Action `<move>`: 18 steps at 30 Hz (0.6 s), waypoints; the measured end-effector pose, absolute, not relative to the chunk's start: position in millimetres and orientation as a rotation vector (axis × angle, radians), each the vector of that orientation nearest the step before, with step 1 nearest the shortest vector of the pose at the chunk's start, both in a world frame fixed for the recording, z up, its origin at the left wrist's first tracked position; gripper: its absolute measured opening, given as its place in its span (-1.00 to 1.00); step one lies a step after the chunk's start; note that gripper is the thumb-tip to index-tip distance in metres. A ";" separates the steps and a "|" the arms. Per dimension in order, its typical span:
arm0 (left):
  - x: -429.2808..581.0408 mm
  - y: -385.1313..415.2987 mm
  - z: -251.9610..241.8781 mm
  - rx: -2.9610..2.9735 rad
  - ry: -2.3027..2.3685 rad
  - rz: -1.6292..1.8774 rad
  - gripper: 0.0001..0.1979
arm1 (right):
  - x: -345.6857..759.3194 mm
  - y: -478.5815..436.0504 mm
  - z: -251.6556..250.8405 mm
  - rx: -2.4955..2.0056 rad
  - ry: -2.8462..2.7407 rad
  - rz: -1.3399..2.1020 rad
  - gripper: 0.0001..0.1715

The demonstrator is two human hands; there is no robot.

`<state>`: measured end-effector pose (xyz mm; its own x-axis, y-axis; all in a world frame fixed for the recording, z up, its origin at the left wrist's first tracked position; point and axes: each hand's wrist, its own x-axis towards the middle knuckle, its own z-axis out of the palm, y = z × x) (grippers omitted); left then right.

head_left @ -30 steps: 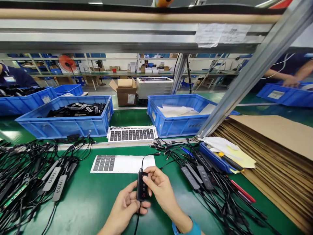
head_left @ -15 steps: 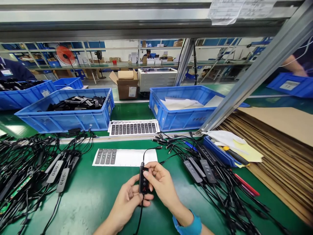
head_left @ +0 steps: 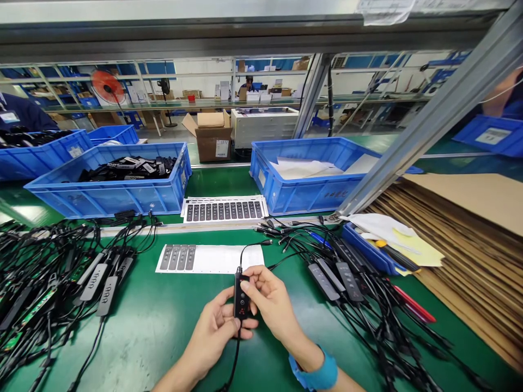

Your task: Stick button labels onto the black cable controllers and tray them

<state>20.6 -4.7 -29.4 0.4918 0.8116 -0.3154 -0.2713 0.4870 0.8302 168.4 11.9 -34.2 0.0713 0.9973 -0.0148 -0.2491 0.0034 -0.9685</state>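
Long green workbench (head_left: 163,332) w/ grey aluminium frame rail (head_left: 425,130) running diagonally up on the R, stack of corrugated cardboard sheets (head_left: 461,228) beside it. Far side of the bench: blue plastic crate (head_left: 104,204) of black cable units w/ tags, 2nd blue crate (head_left: 286,201) w/ white sheets. Co-worker in dark uniform (head_left: 20,114) at far L, another person's arm (head_left: 500,95) at far R. Behind: cardboard box (head_left: 210,139), white machine (head_left: 263,128), red fan (head_left: 107,87), shelving.

On the bench: big heap of black cables (head_left: 49,288) on the L, smaller heap of black cables (head_left: 351,294) on the R, next to small blue tray (head_left: 370,256) w/ papers. Label sheets (head_left: 224,209) lie near the far edge, shorter label strip (head_left: 208,258) just above the hands.

Hands together, both clamped on black inline control box (head_left: 242,296), held upright in front of the person, btwn the two heaps: L hand (head_left: 214,332) cradles it from below, R hand (head_left: 272,302) pinches its upper end w/ thumb + fingers. Its thin cord (head_left: 236,354) runs down past L hand, blue cuff (head_left: 316,373) on R wrist
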 end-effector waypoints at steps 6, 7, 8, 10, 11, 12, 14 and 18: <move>19.9 -5.1 -28.7 0.809 0.777 0.748 -0.33 | 168.2 11.2 -33.3 -1.073 -0.978 1.265 -0.65; 19.7 -5.1 -28.7 0.808 0.774 0.748 -0.33 | 168.1 11.1 -32.9 -1.076 -0.981 1.262 -0.64; 19.6 -5.0 -28.9 0.809 0.772 0.747 -0.33 | 167.9 11.1 -32.6 -1.078 -0.984 1.259 -0.64; 19.4 -5.0 -29.6 0.808 0.770 0.748 -0.32 | 167.4 11.1 -32.4 -1.085 -0.984 1.254 -0.64; 19.4 -4.9 -29.9 0.809 0.769 0.749 -0.32 | 167.2 11.2 -32.5 -1.087 -0.981 1.251 -0.64; 19.4 -4.9 -30.1 0.809 0.770 0.750 -0.32 | 167.0 11.3 -32.8 -1.090 -0.976 1.249 -0.64; 19.5 -5.0 -29.7 0.809 0.777 0.747 -0.31 | 166.7 11.4 -33.6 -1.093 -0.972 1.245 -0.64; 20.4 -5.6 -27.0 0.815 0.807 0.743 -0.29 | 166.8 11.1 -34.3 -1.101 -0.989 1.238 -0.66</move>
